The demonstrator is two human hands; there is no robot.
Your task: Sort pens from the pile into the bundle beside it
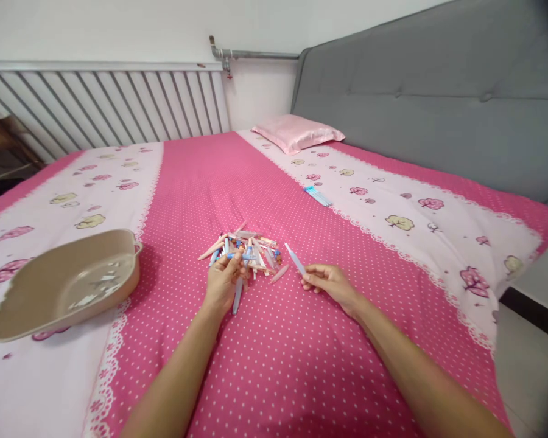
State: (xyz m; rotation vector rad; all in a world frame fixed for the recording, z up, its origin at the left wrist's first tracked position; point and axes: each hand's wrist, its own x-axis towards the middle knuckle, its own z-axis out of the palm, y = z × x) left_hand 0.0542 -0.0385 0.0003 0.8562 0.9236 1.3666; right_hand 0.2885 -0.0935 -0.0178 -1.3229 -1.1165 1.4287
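Note:
A pile of small pens or sticks (251, 249), blue, orange and pale, lies on the pink dotted bedsheet (265, 365). My left hand (223, 283) rests at the pile's near edge, its fingers closed around one or two blue pens that stick out below the palm. My right hand (326, 283) is just right of the pile and pinches a single pale blue pen (295, 259) that points up and away. A few more blue pens (317, 196) lie apart, farther up the bed to the right.
A beige plastic basin (64, 286) with scraps inside sits on the bed at the left. A pink pillow (296, 132) lies at the far end by the grey headboard (438, 97). A radiator (105, 103) lines the wall. The bed's edge drops off at the right.

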